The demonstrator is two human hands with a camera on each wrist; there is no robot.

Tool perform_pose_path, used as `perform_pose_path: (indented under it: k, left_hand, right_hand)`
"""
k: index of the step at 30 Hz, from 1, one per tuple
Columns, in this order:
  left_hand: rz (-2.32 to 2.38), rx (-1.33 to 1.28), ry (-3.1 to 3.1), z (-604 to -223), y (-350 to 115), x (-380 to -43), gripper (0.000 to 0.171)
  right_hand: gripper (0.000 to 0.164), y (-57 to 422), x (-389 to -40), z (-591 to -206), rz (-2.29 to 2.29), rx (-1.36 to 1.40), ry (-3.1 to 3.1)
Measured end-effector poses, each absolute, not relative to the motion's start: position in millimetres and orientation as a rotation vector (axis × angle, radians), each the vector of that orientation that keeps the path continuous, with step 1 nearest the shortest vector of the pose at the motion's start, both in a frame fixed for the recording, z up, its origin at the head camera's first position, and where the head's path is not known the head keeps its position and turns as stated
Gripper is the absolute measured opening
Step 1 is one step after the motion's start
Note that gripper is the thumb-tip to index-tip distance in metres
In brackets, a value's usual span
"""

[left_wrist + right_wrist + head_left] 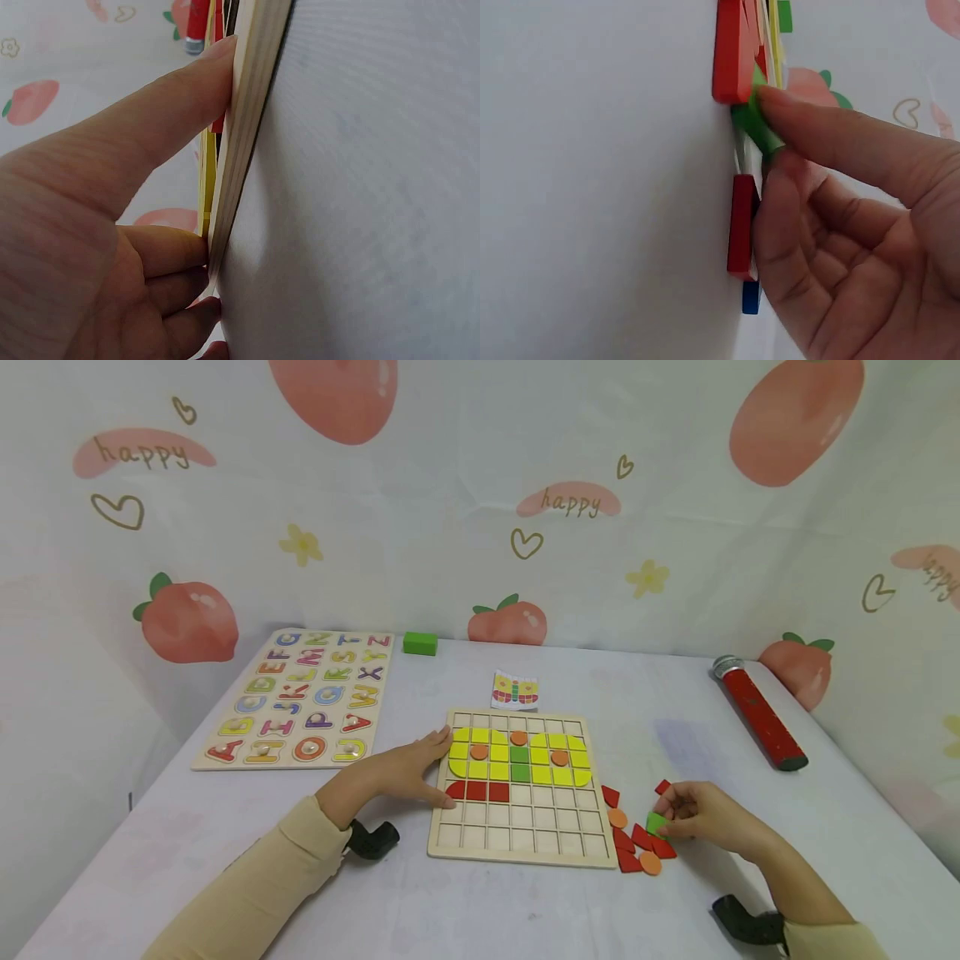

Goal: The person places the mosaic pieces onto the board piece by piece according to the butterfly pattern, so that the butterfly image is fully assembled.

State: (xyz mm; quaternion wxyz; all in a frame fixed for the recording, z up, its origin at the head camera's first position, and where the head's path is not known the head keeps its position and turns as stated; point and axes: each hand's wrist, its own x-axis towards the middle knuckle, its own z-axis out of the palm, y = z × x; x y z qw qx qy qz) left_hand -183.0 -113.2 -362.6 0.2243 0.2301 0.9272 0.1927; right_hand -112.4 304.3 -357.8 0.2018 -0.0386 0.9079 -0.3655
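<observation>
My left hand (397, 774) rests at the left edge of a wooden grid board (555, 846), its thumb on the near part of that edge and its fingers farther up. Yellow, orange, green and red tiles lie in a butterfly-like pattern on the board; a short red row (477, 791) sits below the left yellow wing. Right of the board, my right hand (708, 817) pinches a green tile (759, 127) between thumb and fingertips, low over a loose group of red tiles (623, 841) and orange discs (650, 863). Another red tile (742, 225) lies beneath these fingers.
Behind the board lies a butterfly picture card (515, 691). An alphabet puzzle board (378, 693) is at the back left, beside a green block (420, 643). A red microphone (765, 718) lies at the right. A small blue piece (751, 298) shows near the right hand.
</observation>
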Motion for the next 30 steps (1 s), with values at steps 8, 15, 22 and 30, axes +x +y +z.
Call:
perform_pose_path:
  k: [8,15,22,30]
  left_hand:
    - [0.535,0.647,2.558,-363.5,-111.9,-183.9,0.104]
    - [0.535,0.65,2.564,-363.3,-112.3,-184.3,0.105]
    - [0.534,0.64,2.56,-362.2,-113.1,-183.2,0.106]
    - [0.533,0.634,2.562,-363.7,-113.6,-181.8,0.106]
  right_hand:
    - [0.029,302.8,-118.8,-350.8,-1.047,-0.132,2.479]
    - [0.028,282.0,-132.5,-346.2,-1.067,-0.168,2.483]
    - [0.028,246.4,-154.9,-340.1,-1.147,-0.301,2.397]
    - [0.028,207.5,-168.4,-336.8,-1.158,-0.462,2.333]
